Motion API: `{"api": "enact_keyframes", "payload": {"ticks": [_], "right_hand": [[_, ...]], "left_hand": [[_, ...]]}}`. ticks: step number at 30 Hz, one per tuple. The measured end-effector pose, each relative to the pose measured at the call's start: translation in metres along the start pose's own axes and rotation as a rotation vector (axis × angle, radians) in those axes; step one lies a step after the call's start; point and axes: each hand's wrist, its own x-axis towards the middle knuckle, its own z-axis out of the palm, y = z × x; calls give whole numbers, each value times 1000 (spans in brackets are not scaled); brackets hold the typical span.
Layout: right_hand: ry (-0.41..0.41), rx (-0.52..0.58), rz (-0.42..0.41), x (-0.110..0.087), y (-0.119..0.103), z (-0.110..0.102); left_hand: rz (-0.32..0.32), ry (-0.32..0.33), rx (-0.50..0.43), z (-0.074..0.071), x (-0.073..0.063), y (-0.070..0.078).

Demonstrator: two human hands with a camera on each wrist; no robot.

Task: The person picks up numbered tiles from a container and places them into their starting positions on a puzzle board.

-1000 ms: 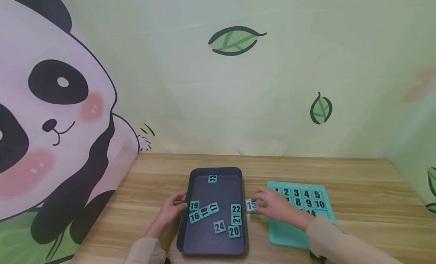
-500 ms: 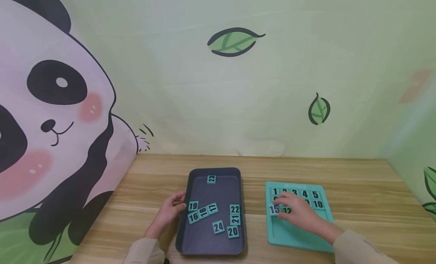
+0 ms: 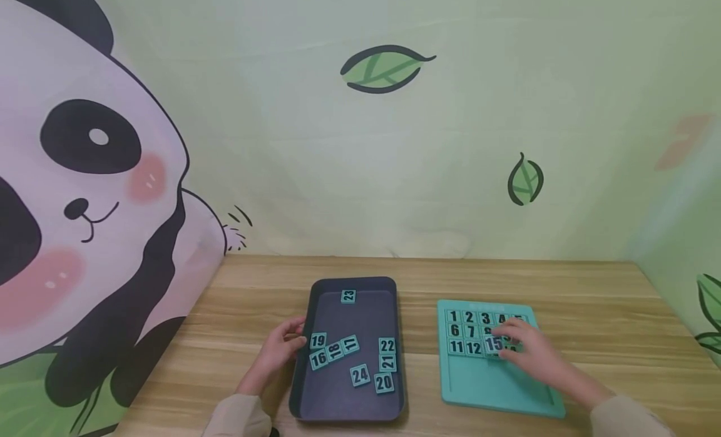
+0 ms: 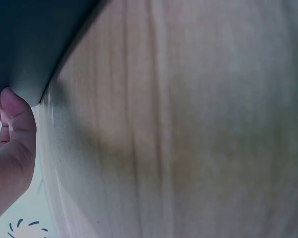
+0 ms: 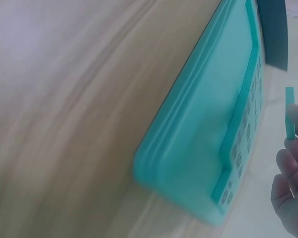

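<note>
Left grip [image 3: 278,349]: rested against the tray [image 3: 343,406]'s left side, fingers loosely bent.
Right grip [image 3: 532,350]: pinched tile 15 [image 3: 493,344], parted only by it.
Tile 15: had moved rightward, raised above the board [image 3: 490,380]'s third row, so apparently not yet seated.

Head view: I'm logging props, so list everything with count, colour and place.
Wood-grain table: one, brown, lower half.
Rimmed rectangular tray: one, dark blue-grey, centre.
Square numbered tiles: nine, teal, in tray.
Flat rectangular board: one, teal, right of tray.
Board tiles: count partly hidden, teal, far half.
Square tile 15: one, teal, over board.
Printed backdrop: one, pale green, behind table.
Printed panda: one, black and white, left.
Printed leaves: two whole, others cropped, green, backdrop.
Faint mark: one, reddish, upper right.
Cloth sleeves: two, beige, bottom.
Left hand: one, bare, at tray's left wall.
Right hand: one, bare, pinching tile 15.
</note>
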Motion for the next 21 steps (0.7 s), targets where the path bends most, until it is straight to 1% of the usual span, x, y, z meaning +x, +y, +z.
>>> {"api": "enact_keyframes", "payload": {"ticks": [4,12,18,21], "right_hand": [[21,4,3,-7,11,-7],[45,-41,44,-19,32,-16],[16,-52,125,-24,41,-17],[-2,-77,150,-26,43,-16]], "left_hand": [[-2,-4,-2,0,0,0],[-18,-8,1,-1,-1,2],[-21,-9,5,0,-1,3],[-19,-7,5,0,0,2]]}}
